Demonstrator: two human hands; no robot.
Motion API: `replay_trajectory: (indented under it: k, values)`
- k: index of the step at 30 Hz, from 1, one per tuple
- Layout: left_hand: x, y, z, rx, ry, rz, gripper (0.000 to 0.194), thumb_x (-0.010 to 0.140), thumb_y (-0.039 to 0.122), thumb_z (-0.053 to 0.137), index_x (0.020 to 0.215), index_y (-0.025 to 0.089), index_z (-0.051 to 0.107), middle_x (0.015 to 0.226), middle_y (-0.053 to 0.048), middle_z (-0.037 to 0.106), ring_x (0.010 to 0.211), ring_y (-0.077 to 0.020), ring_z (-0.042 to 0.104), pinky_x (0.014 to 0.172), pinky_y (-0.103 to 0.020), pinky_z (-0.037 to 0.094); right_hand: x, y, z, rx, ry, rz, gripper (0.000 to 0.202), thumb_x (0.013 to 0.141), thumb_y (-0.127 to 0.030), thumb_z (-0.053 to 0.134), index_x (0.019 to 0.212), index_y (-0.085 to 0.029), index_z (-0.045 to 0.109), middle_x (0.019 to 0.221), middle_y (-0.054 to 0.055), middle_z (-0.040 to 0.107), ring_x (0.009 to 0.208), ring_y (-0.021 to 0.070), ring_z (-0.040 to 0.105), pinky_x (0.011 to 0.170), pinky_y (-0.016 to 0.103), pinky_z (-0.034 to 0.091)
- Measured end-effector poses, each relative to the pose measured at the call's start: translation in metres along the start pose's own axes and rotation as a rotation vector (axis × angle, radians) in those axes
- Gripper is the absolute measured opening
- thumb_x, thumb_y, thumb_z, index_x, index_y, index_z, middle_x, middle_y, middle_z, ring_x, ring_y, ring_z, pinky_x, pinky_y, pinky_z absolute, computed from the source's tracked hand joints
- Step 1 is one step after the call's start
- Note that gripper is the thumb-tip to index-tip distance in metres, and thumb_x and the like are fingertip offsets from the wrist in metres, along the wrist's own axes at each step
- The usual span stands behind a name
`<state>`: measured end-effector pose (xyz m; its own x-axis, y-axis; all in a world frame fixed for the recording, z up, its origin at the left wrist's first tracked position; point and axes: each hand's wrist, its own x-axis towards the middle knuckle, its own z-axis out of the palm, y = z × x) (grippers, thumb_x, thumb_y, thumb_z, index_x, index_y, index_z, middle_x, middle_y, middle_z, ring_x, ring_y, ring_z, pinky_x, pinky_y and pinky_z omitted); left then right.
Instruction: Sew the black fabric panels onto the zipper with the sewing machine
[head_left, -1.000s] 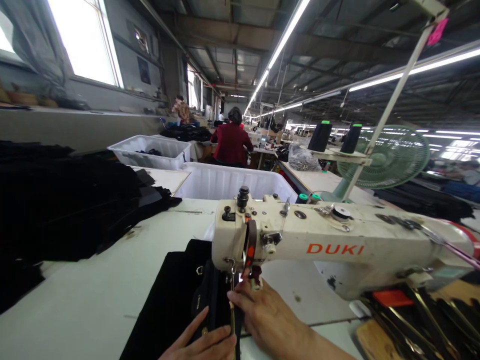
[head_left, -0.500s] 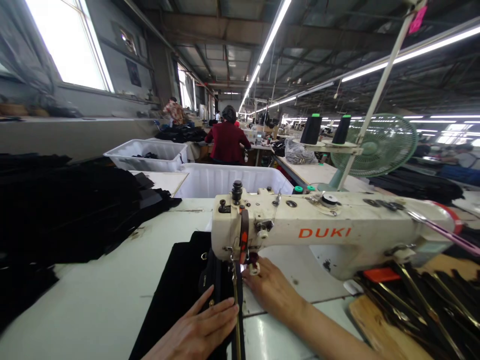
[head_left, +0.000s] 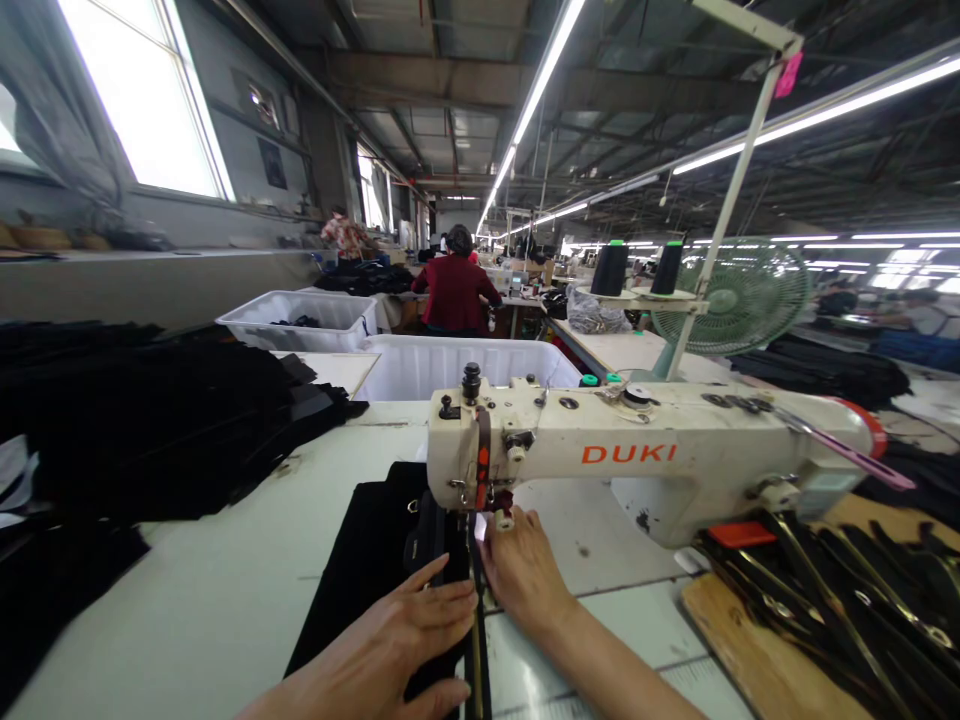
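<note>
The left hand (head_left: 409, 625) lies flat with fingers spread on the black fabric piece (head_left: 375, 560) on the pale worktop (head_left: 217, 590), while the right hand (head_left: 521, 570) presses its fingertips beside the needle of the cream DUKI sewing machine (head_left: 637, 455)

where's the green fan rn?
Head view, upper right: the green fan stands behind the DUKI sewing machine, just right of the two black thread cones on their stand.
</note>
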<state>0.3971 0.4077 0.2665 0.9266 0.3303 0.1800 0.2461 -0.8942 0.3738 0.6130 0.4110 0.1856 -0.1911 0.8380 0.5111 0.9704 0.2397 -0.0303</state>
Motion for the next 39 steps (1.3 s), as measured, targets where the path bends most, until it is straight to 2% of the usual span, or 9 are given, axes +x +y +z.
replay_trajectory:
  k: [5, 9, 15, 21, 25, 31, 34, 37, 39]
  values:
    - [-0.003, -0.01, 0.008, -0.048, -0.014, 0.044, 0.054, 0.094, 0.027, 0.066, 0.145, 0.023, 0.049, 0.143, -0.008, 0.053, 0.137, -0.0274, 0.044, 0.12, -0.05, 0.024, 0.009, -0.002, 0.006, -0.025, -0.043, 0.079, 0.016, 0.096, -0.011, 0.051, 0.104, -0.019, 0.062, 0.102, 0.011, 0.065, 0.095, 0.0271, 0.059, 0.085, 0.042, 0.045]
    - [0.0, -0.01, 0.008, -0.09, -0.038, 0.075, 0.041, 0.095, 0.022, 0.062, 0.136, 0.021, 0.058, 0.138, -0.009, 0.058, 0.132, -0.0247, 0.05, 0.121, -0.047, 0.023, 0.011, -0.003, 0.006, -0.035, -0.092, 0.13, 0.016, 0.097, -0.013, 0.052, 0.107, -0.017, 0.064, 0.105, 0.011, 0.065, 0.1, 0.0269, 0.06, 0.09, 0.044, 0.045]
    - [0.004, -0.005, 0.006, -0.134, -0.002, 0.109, 0.026, 0.098, 0.024, 0.057, 0.123, 0.02, 0.064, 0.122, -0.008, 0.068, 0.123, -0.024, 0.058, 0.12, -0.047, 0.025, 0.013, -0.001, -0.002, -0.019, -0.169, 0.156, 0.019, 0.099, -0.031, 0.06, 0.111, -0.015, 0.063, 0.11, 0.006, 0.064, 0.103, 0.0232, 0.062, 0.092, 0.045, 0.049]
    - [0.007, -0.003, 0.006, -0.122, 0.009, 0.141, 0.021, 0.101, 0.028, 0.052, 0.114, 0.022, 0.068, 0.113, -0.007, 0.071, 0.112, -0.024, 0.065, 0.116, -0.047, 0.033, 0.036, -0.005, -0.001, 0.008, -0.16, 0.168, 0.018, 0.098, -0.028, 0.062, 0.11, -0.015, 0.064, 0.111, 0.007, 0.064, 0.104, 0.0234, 0.062, 0.09, 0.045, 0.052]
    - [0.005, -0.006, 0.006, -0.105, -0.027, 0.126, 0.022, 0.1, 0.025, 0.054, 0.118, 0.023, 0.066, 0.117, -0.006, 0.07, 0.119, -0.0239, 0.061, 0.118, -0.047, 0.029, 0.051, 0.004, 0.004, 0.08, -0.13, 0.141, 0.017, 0.097, -0.027, 0.063, 0.111, -0.016, 0.064, 0.118, 0.007, 0.062, 0.109, 0.0244, 0.061, 0.095, 0.047, 0.05]
    - [-0.012, -0.003, 0.011, -0.064, 0.009, -0.039, 0.046, 0.094, 0.026, 0.063, 0.139, 0.029, 0.054, 0.141, -0.008, 0.052, 0.132, -0.0279, 0.048, 0.117, -0.046, 0.03, 0.013, 0.021, -0.02, 0.237, -0.054, 0.015, 0.032, 0.093, -0.012, 0.058, 0.124, -0.012, 0.057, 0.13, 0.015, 0.057, 0.121, 0.0261, 0.054, 0.103, 0.045, 0.046]
    - [-0.016, 0.001, 0.012, -0.046, 0.024, -0.122, 0.052, 0.088, 0.034, 0.072, 0.138, 0.035, 0.056, 0.135, -0.005, 0.053, 0.128, -0.0276, 0.051, 0.113, -0.04, 0.039, -0.01, 0.02, -0.032, 0.328, -0.078, -0.157, 0.037, 0.089, -0.012, 0.056, 0.125, -0.021, 0.058, 0.129, 0.008, 0.06, 0.122, 0.022, 0.053, 0.111, 0.042, 0.039]
    - [-0.014, 0.001, 0.009, 0.045, 0.069, -0.076, 0.053, 0.083, 0.036, 0.079, 0.133, 0.035, 0.06, 0.129, -0.003, 0.058, 0.121, -0.0272, 0.056, 0.112, -0.037, 0.041, -0.019, 0.016, -0.035, 0.378, -0.099, -0.259, 0.038, 0.089, -0.011, 0.052, 0.125, -0.023, 0.057, 0.129, 0.005, 0.062, 0.121, 0.0213, 0.056, 0.116, 0.047, 0.032]
    - [-0.012, 0.0, 0.005, 0.121, 0.097, -0.005, 0.047, 0.088, 0.03, 0.074, 0.132, 0.033, 0.059, 0.126, -0.004, 0.061, 0.118, -0.0246, 0.059, 0.113, -0.036, 0.039, -0.02, 0.014, -0.032, 0.385, -0.059, -0.29, 0.038, 0.091, -0.01, 0.048, 0.126, -0.019, 0.056, 0.13, 0.007, 0.062, 0.122, 0.022, 0.056, 0.116, 0.048, 0.033]
